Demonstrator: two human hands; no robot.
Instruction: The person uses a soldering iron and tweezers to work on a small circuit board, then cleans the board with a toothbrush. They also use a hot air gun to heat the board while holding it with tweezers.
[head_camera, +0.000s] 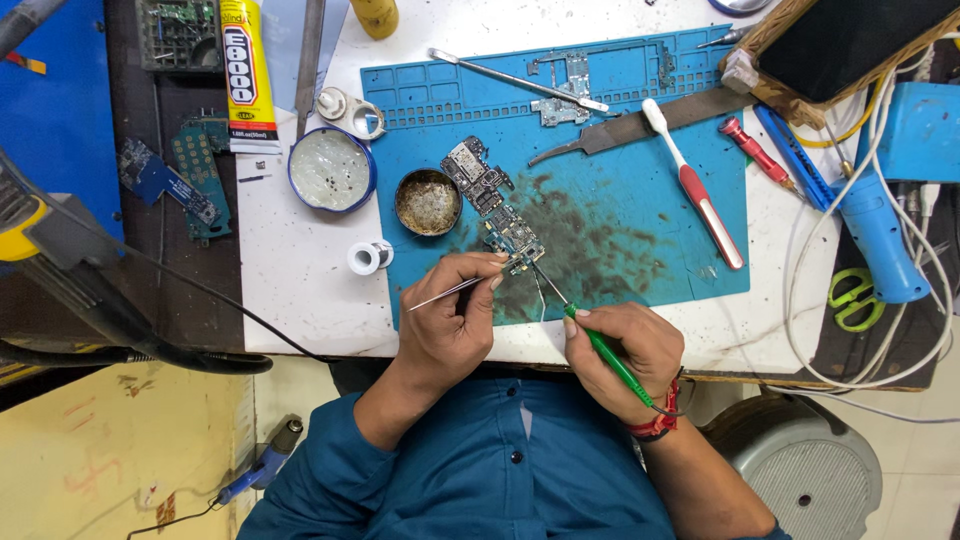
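Blue is lying everywhere on this bench, and going from the left, a glue tube (238, 75) is resting at the mat's far edge with spare boards (175, 175) beside it on the dark surface. Next, an open tin (331, 170) of pale paste and a small brass pot (427, 202) are sitting at the left edge of the mat (620, 200).

The left hand (447, 335) is closing its fingers on tweezers (445, 293), pinching them against the near end of the board (495, 210), which is lying slantwise on the stained middle of the mat. The right hand (625, 350) is gripping a green iron (600, 345) pencil-fashion, its fine tip (540, 275) reaching the same near corner of the board.

Judging by this, the work is sitting in its middle: the board is already bare and out of any casing, tools are meeting at one spot, and nothing is yet being reassembled. Whether a part is being lifted or set down is probably too small to tell.

Further right, a toothbrush (695, 185), a flat file (640, 128) and a red driver (755, 152) are lying idle, with a blue hot-air handle (875, 225) and green scissors (852, 298) at the edge.
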